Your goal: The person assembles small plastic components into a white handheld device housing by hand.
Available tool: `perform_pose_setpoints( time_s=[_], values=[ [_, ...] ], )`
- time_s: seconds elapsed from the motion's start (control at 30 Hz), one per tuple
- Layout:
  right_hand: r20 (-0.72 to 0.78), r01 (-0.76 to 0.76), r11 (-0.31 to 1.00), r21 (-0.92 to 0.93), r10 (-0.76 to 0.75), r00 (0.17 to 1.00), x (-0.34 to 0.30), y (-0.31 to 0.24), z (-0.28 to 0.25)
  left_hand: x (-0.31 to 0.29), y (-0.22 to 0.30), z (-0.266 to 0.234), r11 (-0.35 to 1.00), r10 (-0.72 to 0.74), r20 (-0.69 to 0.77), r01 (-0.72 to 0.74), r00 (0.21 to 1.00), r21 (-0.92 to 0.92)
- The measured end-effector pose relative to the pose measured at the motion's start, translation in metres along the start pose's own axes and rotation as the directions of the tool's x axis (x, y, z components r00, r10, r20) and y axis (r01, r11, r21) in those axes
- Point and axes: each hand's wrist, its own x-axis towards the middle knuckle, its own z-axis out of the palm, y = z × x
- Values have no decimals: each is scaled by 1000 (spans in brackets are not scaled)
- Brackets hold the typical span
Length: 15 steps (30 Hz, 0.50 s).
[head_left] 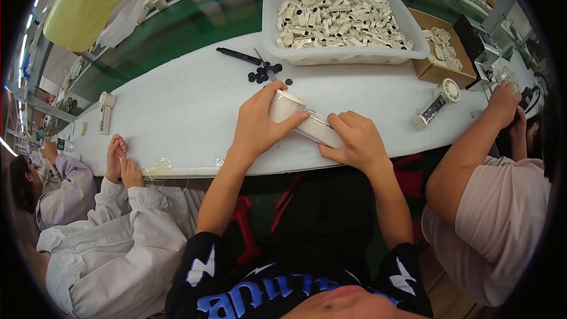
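Note:
Between my two hands is a cream-white handheld fan body, tilted above the near part of the white table. Its round head end sits in my left hand, fingers wrapped about it and the thumb across its neck. My right hand grips the handle end, thumb underneath. Just beyond my left hand lie several small black round caps beside a black pen-shaped tool and a thin screwdriver. What my left fingers cover on the far side is hidden.
A translucent bin full of small white parts stands at the back. Right of it are a cardboard box of parts and an open fan. Another fan lies far left. Co-workers sit on both sides, hands over the table.

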Motion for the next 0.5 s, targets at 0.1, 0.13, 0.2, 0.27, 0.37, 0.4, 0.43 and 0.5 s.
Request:
perform_pose_setpoints(
  time_s=[0.1, 0.13, 0.2, 0.27, 0.37, 0.4, 0.43, 0.5],
  values=[
    [-61, 132, 990, 41, -129, 990, 1, 5, 3, -4, -5, 4, 998, 67, -57, -68, 996, -10],
    [-60, 136, 990, 44, -133, 989, 1, 6, 4, -5, -7, 4, 998, 64, -60, -64, 996, -7],
    [-68, 149, 989, 21, -147, 987, 0, 5, 5, -7, -9, 6, 994, 108, -84, -110, 991, -16],
    [-73, 157, 988, -1, -157, 985, -3, 2, 4, -5, -7, 5, 990, 137, -100, -140, 985, -25],
    [-185, 24, 1000, -20, -27, 982, -12, -13, 8, -5, -8, -1, 970, 217, -78, -224, 973, -98],
    [-186, 27, 999, -18, -30, 982, -15, -14, 10, -6, -8, -2, 970, 218, -79, -225, 973, -94],
    [-222, -37, 996, 81, 54, 973, -18, -16, 12, -10, -9, -1, 965, 196, -92, -209, 976, -159],
    [-263, -153, 947, 284, 230, 937, -25, -19, 17, -19, -11, 0, 942, 148, -111, -174, 983, -288]
  ],
)
